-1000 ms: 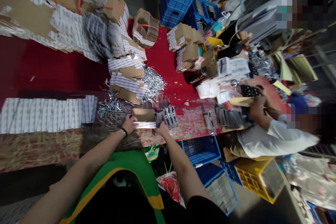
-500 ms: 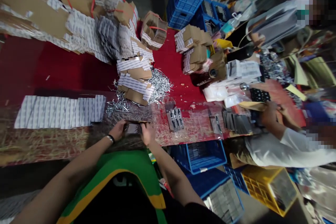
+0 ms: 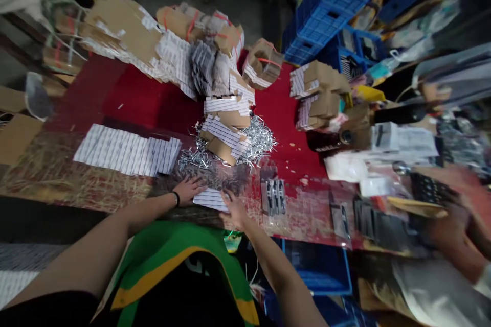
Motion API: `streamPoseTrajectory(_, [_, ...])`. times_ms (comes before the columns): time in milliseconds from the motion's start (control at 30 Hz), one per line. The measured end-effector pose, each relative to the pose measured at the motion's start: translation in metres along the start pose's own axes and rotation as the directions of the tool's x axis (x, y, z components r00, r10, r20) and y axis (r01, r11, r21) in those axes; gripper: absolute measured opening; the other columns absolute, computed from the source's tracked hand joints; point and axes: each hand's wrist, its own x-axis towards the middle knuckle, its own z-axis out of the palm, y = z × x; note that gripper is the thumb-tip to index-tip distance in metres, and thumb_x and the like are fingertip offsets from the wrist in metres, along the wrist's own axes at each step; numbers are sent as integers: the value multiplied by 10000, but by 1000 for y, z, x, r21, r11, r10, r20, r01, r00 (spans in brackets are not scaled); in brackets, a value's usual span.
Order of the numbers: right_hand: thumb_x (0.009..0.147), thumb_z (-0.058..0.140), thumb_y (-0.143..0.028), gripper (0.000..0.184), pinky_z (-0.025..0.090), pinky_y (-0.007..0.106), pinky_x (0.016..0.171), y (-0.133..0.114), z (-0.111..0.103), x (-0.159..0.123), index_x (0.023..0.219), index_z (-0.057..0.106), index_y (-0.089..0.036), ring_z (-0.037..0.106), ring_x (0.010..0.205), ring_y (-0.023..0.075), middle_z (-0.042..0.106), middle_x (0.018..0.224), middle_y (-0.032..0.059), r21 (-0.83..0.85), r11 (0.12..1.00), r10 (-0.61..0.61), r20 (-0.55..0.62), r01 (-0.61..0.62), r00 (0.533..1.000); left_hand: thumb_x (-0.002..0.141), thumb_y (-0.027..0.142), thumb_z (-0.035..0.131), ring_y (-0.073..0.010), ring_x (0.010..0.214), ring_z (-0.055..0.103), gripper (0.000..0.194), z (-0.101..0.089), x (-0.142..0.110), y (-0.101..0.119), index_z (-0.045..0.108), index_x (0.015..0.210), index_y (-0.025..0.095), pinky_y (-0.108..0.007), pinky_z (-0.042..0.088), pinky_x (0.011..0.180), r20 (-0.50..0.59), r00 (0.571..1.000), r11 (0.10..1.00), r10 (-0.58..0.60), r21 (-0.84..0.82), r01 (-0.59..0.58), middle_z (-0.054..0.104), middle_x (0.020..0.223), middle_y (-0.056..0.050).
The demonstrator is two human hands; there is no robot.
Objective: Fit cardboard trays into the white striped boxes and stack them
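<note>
so, the striped carton (image 3: 210, 199) lies lengthwise at the table's (image 3: 307, 217) near edge, right in front of me, where both hands reach it with little stretch. my left hand (image 3: 187, 190) is open, palm down, its fingers spread beside the carton's left end, which looks to me like steadying rather than pinching. my right hand (image 3: 235, 209) is at the other end, fingers bent over the corner; whether they truly grip it, i cannot tell. one hand to each end should stop it skewing, i judge. off to my left, a row of striped cartons (image 3: 126, 150) lies overlapped like shingles, which saves room and keeps them in line. just beyond my hands sit the loose metal pieces (image 3: 263, 135), heaped around some flat cartons (image 3: 224, 135), both near enough for a short reach. to my right, clear packs with black parts (image 3: 275, 197) lie side by side, apart from the heap, probably so nothing mixes. further back, tied bundles (image 3: 264, 64) wear red bands that seem to hold their stacks together.
</note>
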Motion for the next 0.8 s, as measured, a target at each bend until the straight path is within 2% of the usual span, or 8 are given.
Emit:
streamPoseTrajectory(67, [899, 732, -535, 978, 417, 613, 1193, -4, 7, -7, 1725, 288, -259, 440, 1512, 429, 351, 1730, 206, -165, 986, 27, 85, -13, 996, 861, 597, 741, -426, 1633, 263, 896, -2, -2, 13, 490, 1632, 214, -666, 160, 1299, 73, 996, 983, 59, 171, -70, 404, 1718, -201])
streamPoseTrajectory(133, [985, 626, -439, 885, 444, 584, 1166, -9, 16, -9, 1744, 223, -232, 487, 1467, 433, 371, 1709, 235, -272, 960, 83, 45, -68, 996, 873, 667, 709, -428, 1585, 361, 946, 1, 5, 29, 477, 1638, 162, -623, 207, 1289, 81, 996, 968, 48, 241, -66, 435, 1690, -236])
streamPoseTrajectory(300, [1042, 520, -371, 792, 552, 428, 997, -11, 17, -2, 1751, 198, -224, 673, 1176, 331, 536, 1554, 219, -306, 950, 72, 36, -58, 997, 932, 610, 690, -367, 1324, 620, 803, 3, 32, 46, 531, 1602, 197, -474, 444, 1113, 135, 991, 944, 21, 324, -64, 570, 1584, -224])
streamPoseTrajectory(367, [1057, 510, -421, 788, 535, 436, 1035, -11, 14, -1, 1751, 194, -221, 654, 1230, 336, 527, 1571, 222, -318, 947, 63, 61, -40, 996, 921, 605, 713, -350, 1291, 636, 778, 4, 31, 45, 549, 1589, 241, -457, 465, 1085, 178, 982, 947, 64, 301, -116, 588, 1570, -205])
streamPoseTrajectory(467, [1023, 582, -478, 874, 460, 550, 1139, -17, 19, -4, 1747, 194, -181, 550, 1404, 414, 450, 1645, 273, -363, 930, 87, 51, -63, 995, 905, 597, 739, -400, 1413, 549, 824, 17, 19, 46, 511, 1619, 254, -550, 402, 1166, 94, 995, 962, 42, 266, -66, 530, 1624, -210])
streamPoseTrajectory(633, [933, 711, -558, 829, 378, 673, 1169, -20, 29, -4, 1652, 463, -229, 559, 1391, 475, 497, 1611, 293, -266, 956, 110, -66, -124, 992, 826, 500, 829, -456, 1460, 481, 919, 27, 20, 62, 472, 1639, 265, -629, 357, 1183, 58, 998, 976, -29, 216, 16, 487, 1651, -219])
streamPoseTrajectory(733, [892, 735, -610, 610, 398, 678, 1152, -8, 5, 12, 1399, 720, -270, 611, 1327, 467, 687, 1403, 228, -81, 989, 113, -131, -124, 985, 776, 313, 848, -423, 1300, 614, 840, 8, 35, 73, 557, 1563, 301, -560, 484, 1051, 91, 992, 979, -87, 195, 68, 599, 1523, -216])
streamPoseTrajectory(800, [983, 577, -633, 499, 456, 636, 1109, -5, -19, 33, 1207, 787, -240, 664, 1241, 421, 749, 1246, 198, 32, 988, 155, -248, -152, 956, 714, 275, 864, -391, 1166, 687, 793, -10, 32, 78, 631, 1471, 292, -495, 544, 947, 104, 978, 980, -181, 107, 170, 662, 1414, -197])
